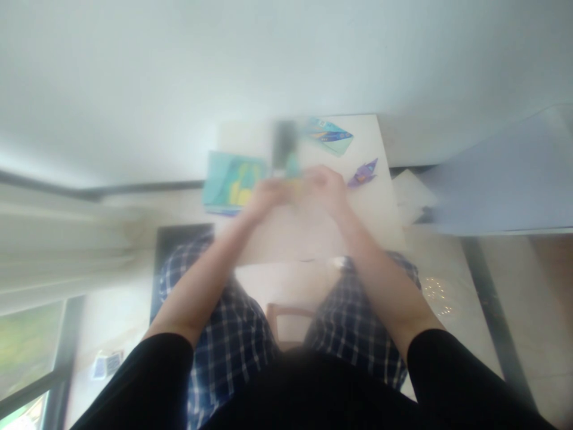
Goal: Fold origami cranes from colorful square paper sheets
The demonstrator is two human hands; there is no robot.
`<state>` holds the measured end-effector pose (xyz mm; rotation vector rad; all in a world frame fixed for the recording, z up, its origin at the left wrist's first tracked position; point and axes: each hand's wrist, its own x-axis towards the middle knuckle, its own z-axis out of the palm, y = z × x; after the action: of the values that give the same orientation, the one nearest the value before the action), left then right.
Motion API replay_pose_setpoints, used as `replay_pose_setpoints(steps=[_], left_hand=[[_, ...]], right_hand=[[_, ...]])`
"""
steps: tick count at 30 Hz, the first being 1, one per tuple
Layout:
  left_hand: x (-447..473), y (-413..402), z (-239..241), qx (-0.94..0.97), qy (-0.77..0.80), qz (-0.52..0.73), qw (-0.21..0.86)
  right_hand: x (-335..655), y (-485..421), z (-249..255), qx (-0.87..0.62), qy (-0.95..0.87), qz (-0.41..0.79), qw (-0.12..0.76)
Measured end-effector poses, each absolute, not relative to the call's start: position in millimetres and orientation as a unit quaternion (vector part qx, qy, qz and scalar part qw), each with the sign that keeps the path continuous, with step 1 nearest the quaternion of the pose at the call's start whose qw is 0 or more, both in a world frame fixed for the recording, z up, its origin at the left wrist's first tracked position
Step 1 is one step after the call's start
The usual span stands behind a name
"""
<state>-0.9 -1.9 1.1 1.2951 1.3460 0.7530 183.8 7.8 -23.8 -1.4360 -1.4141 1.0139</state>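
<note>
The whole picture is blurred by motion. My left hand (pixel 265 197) and my right hand (pixel 327 188) meet over a small white table (pixel 313 233), fingers curled in towards each other. A small pale yellowish thing (pixel 295 190) shows between them, too smeared to name. Just left of my left hand lies a teal and yellow stack of paper (pixel 228 182). A purple folded paper bird (pixel 363 173) sits just right of my right hand. Beyond the hands are a dark blurred object (pixel 284 146) and a teal packet (pixel 330 136).
A large pale blue sheet (pixel 501 179) lies on a surface to the right, with white paper (pixel 409 191) beside it. A curtain (pixel 67 239) and window (pixel 31 346) are on the left. My knees in checked shorts (pixel 224 322) are under the table's near edge.
</note>
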Motion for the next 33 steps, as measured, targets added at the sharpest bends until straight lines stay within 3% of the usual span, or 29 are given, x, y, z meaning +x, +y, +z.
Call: replay_pose_setpoints(steps=[16,33], left_hand=[[-1.1,2.8,-16.8,0.552,0.543,0.316,0.549],[3.1,11.9,-34.4,0.404,0.513,0.37,0.661]], right_hand=[[180.5,4.8,-22.4,-0.549,-0.575,0.422,0.435],[181.9,7.8,-26.3,-0.566,-0.597,0.417,0.387]])
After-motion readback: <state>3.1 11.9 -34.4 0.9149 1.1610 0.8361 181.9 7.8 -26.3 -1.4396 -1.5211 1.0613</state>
